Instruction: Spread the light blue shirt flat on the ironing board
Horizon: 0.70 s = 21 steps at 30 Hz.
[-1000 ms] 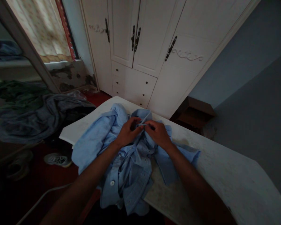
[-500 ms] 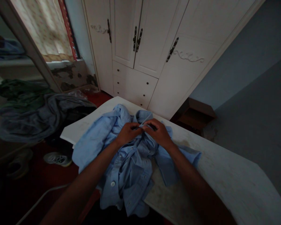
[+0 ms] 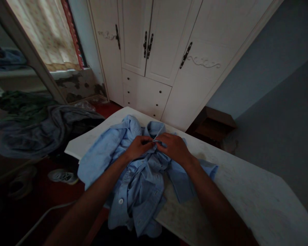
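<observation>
A light blue button-up shirt (image 3: 143,184) lies crumpled on a white table (image 3: 241,191), its lower part hanging over the near edge. My left hand (image 3: 138,147) and my right hand (image 3: 173,147) meet near the shirt's collar. Both are closed, pinching the blue fabric between fingers and thumbs. The fingertips touch each other over a small fold. White buttons show along the shirt's front placket.
A white wardrobe (image 3: 164,51) with dark handles stands behind the table. A heap of grey and green clothes (image 3: 38,126) lies at the left. A shoe (image 3: 63,176) and a white cable (image 3: 41,220) are on the red floor. A brown box (image 3: 210,124) sits by the wall.
My hands have drawn closer together over the collar, the fingers curling tighter on the fabric. The shirt has bunched slightly beneath them.
</observation>
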Motion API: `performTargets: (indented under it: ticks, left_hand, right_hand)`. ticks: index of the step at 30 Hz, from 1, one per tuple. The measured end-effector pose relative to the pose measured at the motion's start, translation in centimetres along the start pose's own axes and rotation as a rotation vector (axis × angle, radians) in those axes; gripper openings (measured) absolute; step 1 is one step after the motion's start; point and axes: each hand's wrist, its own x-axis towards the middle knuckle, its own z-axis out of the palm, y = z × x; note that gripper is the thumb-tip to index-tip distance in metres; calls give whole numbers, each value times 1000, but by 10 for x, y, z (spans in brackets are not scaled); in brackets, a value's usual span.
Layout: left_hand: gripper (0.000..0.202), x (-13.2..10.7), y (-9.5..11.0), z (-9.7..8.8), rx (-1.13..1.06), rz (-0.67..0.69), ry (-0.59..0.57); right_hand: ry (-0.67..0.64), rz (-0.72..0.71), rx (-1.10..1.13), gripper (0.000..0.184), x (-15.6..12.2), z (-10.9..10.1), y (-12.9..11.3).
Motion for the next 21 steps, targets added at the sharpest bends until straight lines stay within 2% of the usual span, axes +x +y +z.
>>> performTargets:
  ticks: [5, 8, 16, 21]
  left_hand:
    - [37, 1, 1, 0, 29, 14, 55]
    - [34, 1, 1, 0, 51, 22, 86]
    - [31, 0, 0, 0, 26, 58, 82]
    - [26, 0, -1, 3, 124, 93, 54]
  right_hand:
    - [25, 145, -142, 15, 1, 12, -7]
    - [25, 170, -178, 17, 1, 18, -11]
    - [113, 50, -212, 15, 4, 13, -12]
    - [43, -6, -171, 13, 3, 9, -10]
